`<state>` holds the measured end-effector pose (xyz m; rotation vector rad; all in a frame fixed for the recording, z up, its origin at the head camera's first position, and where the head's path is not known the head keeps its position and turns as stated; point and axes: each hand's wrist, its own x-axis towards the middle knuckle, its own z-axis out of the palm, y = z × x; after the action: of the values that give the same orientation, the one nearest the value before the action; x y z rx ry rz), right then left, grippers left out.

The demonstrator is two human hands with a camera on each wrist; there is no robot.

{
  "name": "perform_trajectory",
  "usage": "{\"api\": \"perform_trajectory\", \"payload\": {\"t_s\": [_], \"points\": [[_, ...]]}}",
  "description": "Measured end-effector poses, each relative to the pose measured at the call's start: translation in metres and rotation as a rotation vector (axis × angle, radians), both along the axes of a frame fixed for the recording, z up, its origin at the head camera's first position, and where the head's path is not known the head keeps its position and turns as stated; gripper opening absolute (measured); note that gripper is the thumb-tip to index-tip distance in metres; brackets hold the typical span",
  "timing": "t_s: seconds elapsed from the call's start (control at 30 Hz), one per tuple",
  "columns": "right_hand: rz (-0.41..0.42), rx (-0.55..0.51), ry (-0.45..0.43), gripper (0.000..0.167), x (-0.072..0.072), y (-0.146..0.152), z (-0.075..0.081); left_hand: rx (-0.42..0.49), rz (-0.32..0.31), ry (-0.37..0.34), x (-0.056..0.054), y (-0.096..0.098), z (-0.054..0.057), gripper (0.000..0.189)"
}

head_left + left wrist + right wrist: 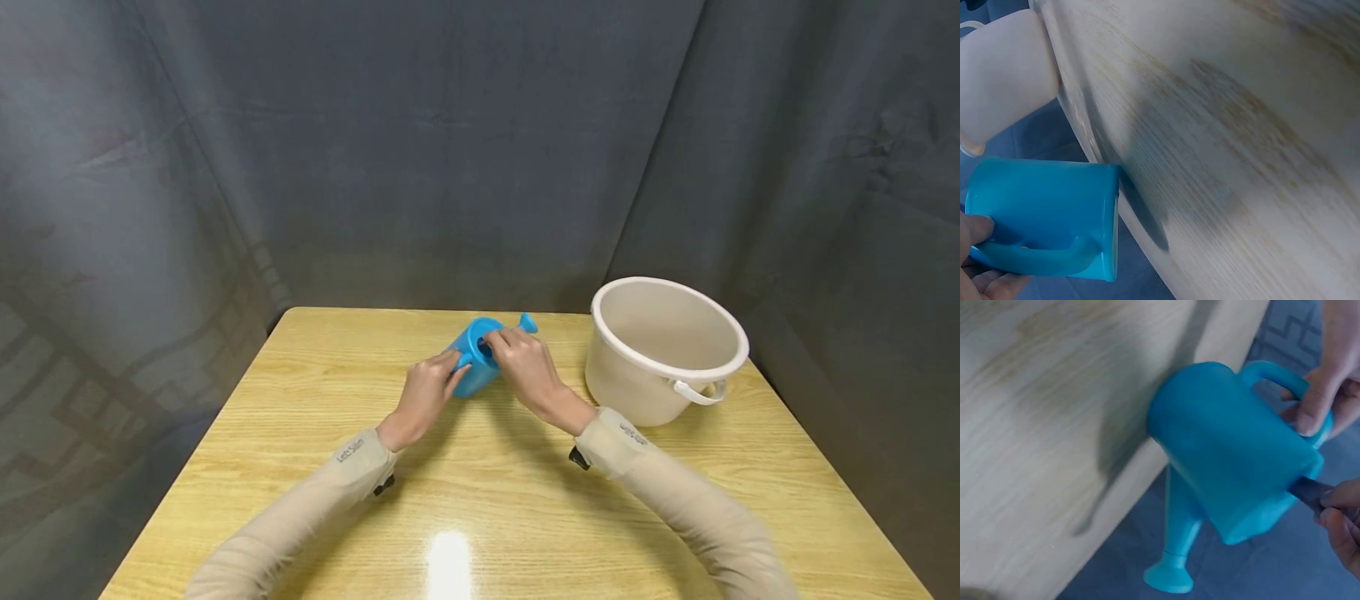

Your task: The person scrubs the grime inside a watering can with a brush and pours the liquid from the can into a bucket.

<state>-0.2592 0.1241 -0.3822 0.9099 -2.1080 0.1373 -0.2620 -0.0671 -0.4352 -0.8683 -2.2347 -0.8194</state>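
Note:
A blue watering can (477, 385) is held tilted over the table in the head view, its sprinkler spout pointing off to the right. My left hand (426, 390) grips its handle (1041, 257), thumb on top, as the left wrist view shows. At the can's top opening, my right hand (529, 371) pinches a dark, narrow piece (1310, 491) between thumb and fingers. One end of this piece goes into the opening, where the can's wall hides it; I cannot tell what it is.
A large off-white bucket (622, 383) with a white handle (701, 395) stands at the right rear of the wooden table (360, 350). Dark grey curtains (442, 167) hang behind the table and along both sides.

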Motion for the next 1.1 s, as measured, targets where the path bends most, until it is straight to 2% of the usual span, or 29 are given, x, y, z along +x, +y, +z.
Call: {"api": "perform_trajectory", "payload": {"t_s": [0.23, 0.53, 0.77, 0.97, 1.1], "points": [[-0.001, 0.015, 0.011, 0.013, -0.003, 0.0, -0.008, 0.006, 0.002, -0.003, 0.001, 0.0, 0.0, 0.007], [0.019, -0.028, 0.038, 0.023, 0.004, 0.011, 0.003, 0.01, -0.008, -0.009, 0.0, 0.001, 0.001, 0.006], [0.035, -0.077, 0.066, 0.015, 0.007, 0.016, 0.008, 0.02, -0.003, -0.014, 0.001, 0.0, -0.001, 0.005], [0.039, -0.104, 0.054, 0.015, 0.003, 0.013, 0.005, 0.017, -0.002, 0.008, 0.0, 0.001, 0.0, 0.007], [0.012, -0.07, 0.076, 0.018, -0.002, 0.008, -0.002, 0.011, -0.002, 0.021, 0.001, 0.001, 0.001, 0.005]]}}
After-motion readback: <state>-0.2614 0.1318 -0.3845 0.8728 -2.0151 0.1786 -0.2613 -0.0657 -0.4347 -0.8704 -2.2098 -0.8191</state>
